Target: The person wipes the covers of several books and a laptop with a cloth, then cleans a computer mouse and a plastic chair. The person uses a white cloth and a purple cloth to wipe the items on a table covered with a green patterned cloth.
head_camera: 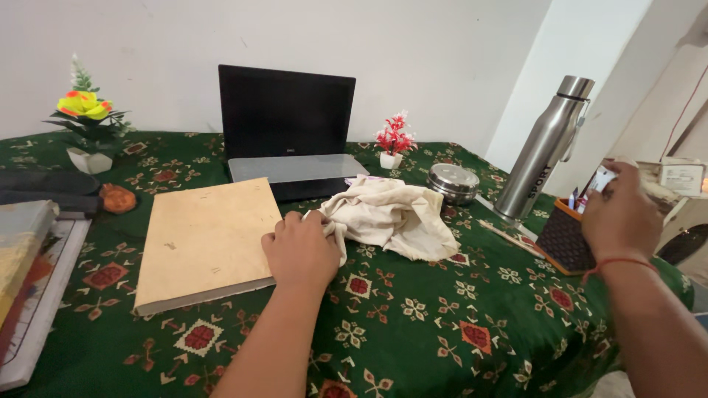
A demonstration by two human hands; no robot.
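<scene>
Green patterned tablecloth [413,332] spread over table. Open black laptop [287,133] set at back by wall. Flat tan board [203,239] laid in front of laptop. Crumpled cream cloth [391,214] piled just right of board. Left hand [299,250] stretched forward, palm down, fingers curled on cloth edge. Right hand [619,217] lifted over small woven box [564,239], fingers closed on small white packet [603,178].

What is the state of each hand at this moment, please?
Left hand: closed, gripping the cream cloth.
Right hand: over the woven holder, holding a small packet.
</scene>
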